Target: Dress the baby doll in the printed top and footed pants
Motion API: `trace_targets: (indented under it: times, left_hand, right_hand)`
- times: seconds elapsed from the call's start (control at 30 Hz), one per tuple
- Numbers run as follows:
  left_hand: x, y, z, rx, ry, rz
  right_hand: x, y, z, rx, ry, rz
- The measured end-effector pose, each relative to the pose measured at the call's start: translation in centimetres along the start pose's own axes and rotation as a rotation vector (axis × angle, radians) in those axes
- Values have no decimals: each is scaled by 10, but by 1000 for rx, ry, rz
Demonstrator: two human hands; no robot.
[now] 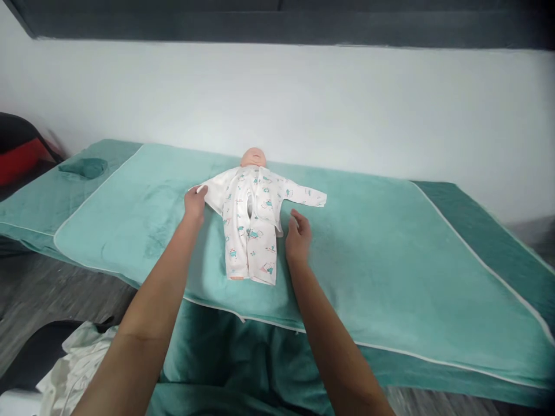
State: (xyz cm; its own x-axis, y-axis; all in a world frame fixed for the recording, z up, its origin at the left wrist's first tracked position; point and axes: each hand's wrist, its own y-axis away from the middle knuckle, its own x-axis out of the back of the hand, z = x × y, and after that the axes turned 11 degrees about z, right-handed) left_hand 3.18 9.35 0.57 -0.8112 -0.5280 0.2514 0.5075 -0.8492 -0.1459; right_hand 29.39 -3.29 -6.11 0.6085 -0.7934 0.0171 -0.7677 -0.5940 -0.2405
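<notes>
A baby doll [254, 157] lies on its back, head toward the wall, in white printed pants [250, 248] and a white printed baby shirt [267, 193]. The shirt's front lies unfastened, one panel folded out to the left with its plain side up. At the left, my left hand [196, 202] is closed on the shirt's sleeve end. The opposite sleeve stretches out flat to the right. Below that sleeve, my right hand [298, 234] hovers beside the doll, fingers loosely curled and apart, with nothing visible in them. Whether the doll's arms are inside the sleeves is hidden.
A green padded bed [390, 260] with white piping runs along the white wall, with a face hole [84, 167] at its left end. White cloth [78, 364] is heaped on a dark chair at lower left. A red item [23, 162] rests on another dark chair.
</notes>
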Motion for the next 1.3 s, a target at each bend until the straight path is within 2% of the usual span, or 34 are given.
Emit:
trace_targets:
  times: [0.1, 0.13, 0.2, 0.3, 0.37, 0.43, 0.53, 0.67, 0.83, 1.13, 1.3]
  left_hand:
    - [-6, 18, 37, -166, 209, -51]
    - [-9, 29, 47, -260, 230, -84]
    - [-18, 56, 58, -468, 136, -197]
    - [-29, 94, 50, -719, -146, -384]
    - [-33, 110, 34, -799, -293, -423]
    - [-33, 117, 20, -797, -348, -406]
    - [-29, 116, 10, -717, -313, -365]
    - [-25, 114, 12, -670, -230, -358]
    - [-29, 118, 14, -655, -291, -315]
    - [-32, 124, 15, -821, -573, -316]
    - [-30, 124, 19, -850, -598, -345]
  right_hand:
    - [-2, 0, 5, 101, 98, -56]
    - [-3, -1, 8, 154, 156, -82]
    - [-6, -2, 10, 256, 292, -136]
    - [-10, -3, 9, 320, 461, -208]
    - [-11, -2, 6, 330, 529, -244]
    - [-11, -1, 3, 340, 577, -274]
    - [-11, 0, 2, 357, 590, -310]
    - [-12, -1, 5, 371, 533, -337]
    - [-13, 0, 6, 389, 574, -357]
    - [-17, 2, 4, 432, 684, -377]
    - [-19, 3, 5, 425, 677, -367]
